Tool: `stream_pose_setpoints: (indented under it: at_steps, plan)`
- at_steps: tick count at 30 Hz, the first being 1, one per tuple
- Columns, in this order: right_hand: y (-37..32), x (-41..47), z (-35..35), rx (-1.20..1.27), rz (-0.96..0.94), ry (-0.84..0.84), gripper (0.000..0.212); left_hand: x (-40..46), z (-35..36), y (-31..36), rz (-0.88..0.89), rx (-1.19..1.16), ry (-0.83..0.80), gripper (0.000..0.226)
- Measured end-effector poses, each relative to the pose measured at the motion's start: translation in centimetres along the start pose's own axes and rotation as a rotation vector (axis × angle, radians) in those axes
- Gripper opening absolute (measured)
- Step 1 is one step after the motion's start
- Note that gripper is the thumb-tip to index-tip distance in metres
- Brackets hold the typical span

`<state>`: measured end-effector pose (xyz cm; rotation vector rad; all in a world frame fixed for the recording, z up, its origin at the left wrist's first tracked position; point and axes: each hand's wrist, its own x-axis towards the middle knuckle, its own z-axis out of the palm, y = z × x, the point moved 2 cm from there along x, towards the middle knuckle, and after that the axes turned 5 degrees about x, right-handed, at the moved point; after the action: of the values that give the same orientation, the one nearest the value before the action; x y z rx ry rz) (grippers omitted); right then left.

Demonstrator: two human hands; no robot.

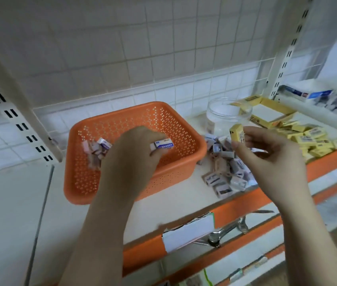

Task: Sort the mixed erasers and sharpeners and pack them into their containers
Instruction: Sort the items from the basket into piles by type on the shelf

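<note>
The left hand pinched a small white eraser with a blue printed sleeve above the orange perforated plastic basket, which stood on the white shelf. A few wrapped erasers lay inside the basket at its left side. The right hand held a small yellow box-shaped eraser between thumb and fingers, raised above a loose pile of grey sharpeners beside the basket. Behind stood a clear round plastic jar, and to the right a heap of yellow erasers near an open yellow cardboard box.
</note>
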<state>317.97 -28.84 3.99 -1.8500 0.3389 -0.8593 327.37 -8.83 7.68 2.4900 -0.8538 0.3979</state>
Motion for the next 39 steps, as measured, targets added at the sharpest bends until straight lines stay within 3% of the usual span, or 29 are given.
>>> stream_pose_setpoints:
  at_steps: [6,12,18,22,28,35,39]
  plan:
    - [2.8,0.6,-6.7,-0.093,0.056,0.112,0.02,1.9,4.2,4.8,0.07,-0.015,-0.007,0.022]
    - [7.4,3.7,-15.1,-0.19,0.118,0.094,0.028,3.9,9.2,12.4,0.075,-0.044,0.032,0.028]
    - [14.2,11.4,-22.8,-0.334,0.055,-0.078,0.03,5.2,14.8,21.2,-0.08,-0.034,0.034,0.028]
    - [17.3,16.2,-24.6,-0.455,-0.029,-0.329,0.033,6.1,16.3,25.2,-0.217,-0.089,0.061,0.025]
    - [19.0,19.0,-24.6,-0.565,-0.083,-0.687,0.043,7.7,17.6,27.8,-0.264,-0.02,0.074,0.028]
    - [19.4,19.2,-25.0,-0.575,-0.082,-0.743,0.039,11.0,19.9,28.6,-0.266,-0.025,0.059,0.026]
    - [19.0,19.5,-28.0,-0.501,-0.05,-0.616,0.039,15.0,21.7,29.5,-0.213,-0.076,0.007,0.027]
